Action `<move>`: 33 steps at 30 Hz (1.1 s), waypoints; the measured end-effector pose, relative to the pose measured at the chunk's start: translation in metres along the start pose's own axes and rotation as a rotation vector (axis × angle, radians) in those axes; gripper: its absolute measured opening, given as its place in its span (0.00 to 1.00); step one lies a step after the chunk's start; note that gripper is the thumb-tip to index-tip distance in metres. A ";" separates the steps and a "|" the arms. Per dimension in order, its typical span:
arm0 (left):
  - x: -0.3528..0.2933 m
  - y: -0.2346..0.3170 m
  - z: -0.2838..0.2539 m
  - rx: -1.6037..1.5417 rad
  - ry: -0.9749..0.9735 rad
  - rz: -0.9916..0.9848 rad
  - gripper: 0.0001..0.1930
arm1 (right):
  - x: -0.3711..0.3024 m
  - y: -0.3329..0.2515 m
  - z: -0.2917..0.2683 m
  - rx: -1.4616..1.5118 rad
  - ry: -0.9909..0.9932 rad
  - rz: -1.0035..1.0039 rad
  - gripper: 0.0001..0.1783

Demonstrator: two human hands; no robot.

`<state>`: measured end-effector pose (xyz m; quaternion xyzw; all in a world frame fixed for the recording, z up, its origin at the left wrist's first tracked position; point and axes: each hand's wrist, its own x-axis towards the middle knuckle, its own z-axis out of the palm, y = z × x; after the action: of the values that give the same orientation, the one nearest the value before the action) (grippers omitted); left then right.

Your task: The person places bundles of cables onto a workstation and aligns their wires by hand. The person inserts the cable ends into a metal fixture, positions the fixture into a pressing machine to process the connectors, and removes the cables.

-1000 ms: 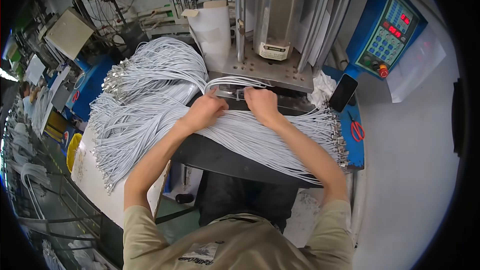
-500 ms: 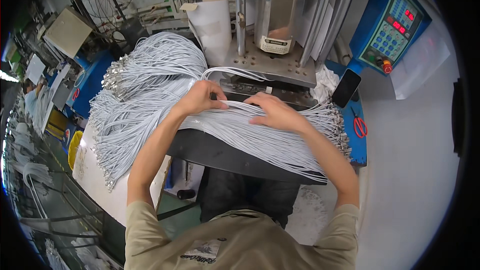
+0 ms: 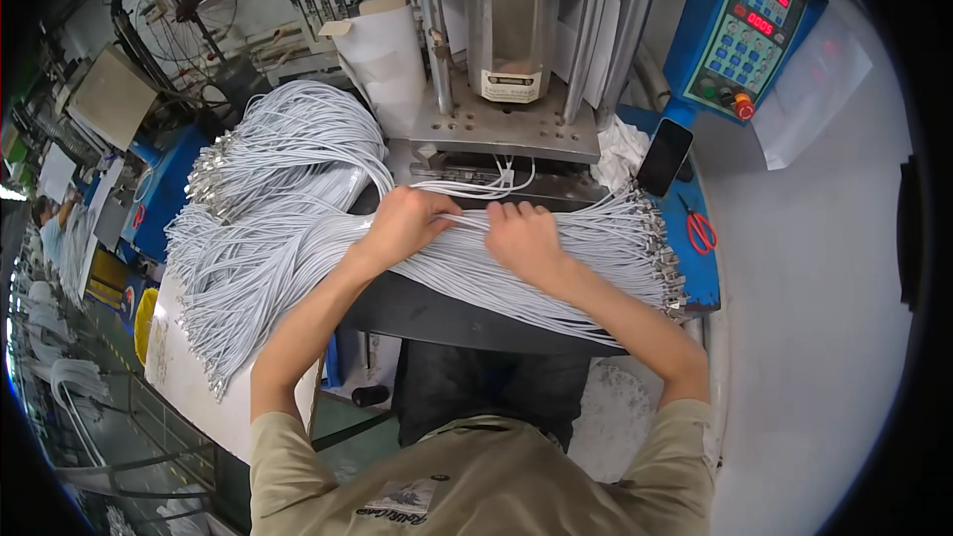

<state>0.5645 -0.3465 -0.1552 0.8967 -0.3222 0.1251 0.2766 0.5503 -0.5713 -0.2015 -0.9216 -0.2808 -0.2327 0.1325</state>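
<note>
A thick bundle of thin white cables [image 3: 476, 283] lies across the black work surface in front of me. My left hand [image 3: 405, 225] pinches some cables at the bundle's back edge between thumb and fingers. Close to its right, my right hand [image 3: 524, 240] has its fingers curled over the same cables; its thumb is hidden. Just behind both hands, a few white cables loop out from the open slot of a metal press [image 3: 506, 134]. A small white piece [image 3: 507, 177] sits on these at the slot. Metal end fittings [image 3: 667, 253] cluster at the bundle's right end.
A larger heap of white cables [image 3: 298, 139] is piled at the left. Right of the press are a crumpled white cloth [image 3: 620, 151], a black phone [image 3: 665, 157], red-handled scissors [image 3: 701, 232] and a blue control box [image 3: 747, 30]. A white paper roll [image 3: 385, 65] stands behind.
My right hand has moved left toward my left hand, its fingers curling in. The cables at the press slot now loop farther right, with the white piece showing. The whole view has shifted slightly.
</note>
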 end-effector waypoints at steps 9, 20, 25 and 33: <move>-0.007 0.032 0.003 -0.057 -0.038 0.008 0.10 | -0.012 0.016 0.000 -0.079 0.023 -0.017 0.13; -0.101 -0.104 -0.085 -0.910 0.425 -0.485 0.08 | -0.028 0.015 -0.025 0.011 -0.019 -0.008 0.04; -0.081 -0.065 -0.088 -0.889 0.372 -0.470 0.16 | -0.045 0.036 -0.083 -0.013 -0.089 0.249 0.09; -0.020 0.078 -0.009 -0.895 -0.671 -0.142 0.21 | -0.021 0.070 -0.139 -0.082 0.025 0.207 0.13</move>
<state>0.4987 -0.3814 -0.1233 0.7021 -0.3528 -0.3348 0.5200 0.5259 -0.6895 -0.1009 -0.9475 -0.1726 -0.2404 0.1215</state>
